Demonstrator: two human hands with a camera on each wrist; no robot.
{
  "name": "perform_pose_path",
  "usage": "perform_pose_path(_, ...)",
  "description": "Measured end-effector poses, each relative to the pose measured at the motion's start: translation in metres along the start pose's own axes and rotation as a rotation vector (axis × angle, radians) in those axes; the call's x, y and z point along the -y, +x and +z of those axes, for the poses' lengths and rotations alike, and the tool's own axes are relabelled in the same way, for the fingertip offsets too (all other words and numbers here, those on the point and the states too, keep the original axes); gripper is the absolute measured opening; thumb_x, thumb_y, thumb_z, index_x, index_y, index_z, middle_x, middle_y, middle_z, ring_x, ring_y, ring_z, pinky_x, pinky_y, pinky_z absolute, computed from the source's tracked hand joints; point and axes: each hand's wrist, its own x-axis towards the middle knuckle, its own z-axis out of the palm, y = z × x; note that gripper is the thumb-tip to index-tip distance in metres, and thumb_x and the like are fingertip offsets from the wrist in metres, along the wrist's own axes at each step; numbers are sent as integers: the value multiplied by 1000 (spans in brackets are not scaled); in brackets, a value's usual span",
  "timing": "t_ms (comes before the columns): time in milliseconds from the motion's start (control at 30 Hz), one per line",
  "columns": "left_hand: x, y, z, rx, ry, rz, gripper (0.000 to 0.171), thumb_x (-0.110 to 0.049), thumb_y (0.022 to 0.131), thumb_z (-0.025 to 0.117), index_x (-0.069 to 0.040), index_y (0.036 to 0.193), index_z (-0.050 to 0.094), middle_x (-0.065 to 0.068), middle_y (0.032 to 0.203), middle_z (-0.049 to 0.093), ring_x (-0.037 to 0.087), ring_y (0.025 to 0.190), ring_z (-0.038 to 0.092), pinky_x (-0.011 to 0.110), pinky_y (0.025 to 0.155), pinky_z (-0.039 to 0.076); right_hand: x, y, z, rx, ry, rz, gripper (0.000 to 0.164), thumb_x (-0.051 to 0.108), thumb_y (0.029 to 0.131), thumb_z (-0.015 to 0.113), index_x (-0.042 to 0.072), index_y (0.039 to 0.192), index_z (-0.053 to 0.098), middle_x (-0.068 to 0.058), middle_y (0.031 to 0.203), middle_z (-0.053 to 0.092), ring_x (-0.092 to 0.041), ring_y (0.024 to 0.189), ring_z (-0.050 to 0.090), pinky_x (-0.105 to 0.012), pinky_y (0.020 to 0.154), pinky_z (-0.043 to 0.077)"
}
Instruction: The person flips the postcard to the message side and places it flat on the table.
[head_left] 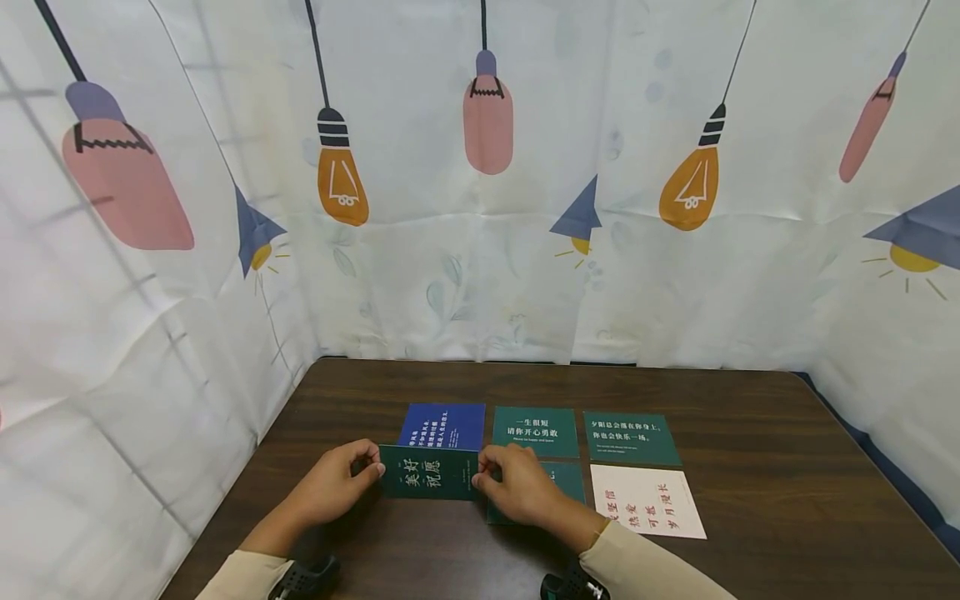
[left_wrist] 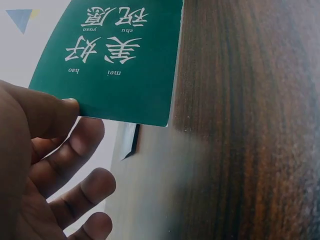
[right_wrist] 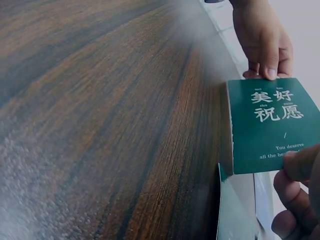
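A dark green card (head_left: 453,475) with white Chinese characters is held up tilted between both hands. My left hand (head_left: 333,483) pinches its left edge with thumb and fingers; in the left wrist view the thumb (left_wrist: 55,117) lies on the printed face. My right hand (head_left: 528,487) pinches the opposite edge, its thumb (right_wrist: 302,162) over the end of the small English lines in the right wrist view. Behind the held card, a blue card (head_left: 457,417) lies on the table, its lower part hidden. Another green card (head_left: 566,477) is partly covered by the right hand.
Two green cards (head_left: 536,429) (head_left: 633,437) lie in the back row, right of the blue one. A white card (head_left: 652,500) with red characters lies to the right. The brown wooden table (head_left: 787,467) meets a lamp-patterned curtain (head_left: 465,275) behind and at the sides.
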Motion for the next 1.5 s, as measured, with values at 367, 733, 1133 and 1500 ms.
perform_pose_path(367,-3,1,-3,-9,-4,25,15,-14,98,70,-21,91,59,-8,77,55,11,64,47,28,59,39,1,1,-3,-15,6,5,17,24,97,72,24,85,60,19,77,57,-7,69,41,-34,75,34)
perform_pose_path(733,1,-1,-1,-28,-15,57,12,-17,98,72,-21,93,61,-12,82,60,11,66,49,28,61,40,1,0,-2,-30,7,-17,16,22,97,72,24,86,60,20,81,61,-7,70,42,-35,78,35)
perform_pose_path(1133,0,-4,-2,-44,-38,48,11,-15,97,73,-20,94,63,-12,86,64,13,76,55,29,68,43,2,-2,-1,-20,17,-11,12,22,97,72,24,89,63,21,82,61,-7,76,45,-38,82,37)
perform_pose_path(1500,1,-5,-2,-51,-39,64,15,-9,94,72,-22,94,65,-12,86,63,11,73,55,28,66,44,3,-2,-1,-36,22,-2,12,19,95,74,25,89,65,22,79,58,-7,78,46,-36,80,38)
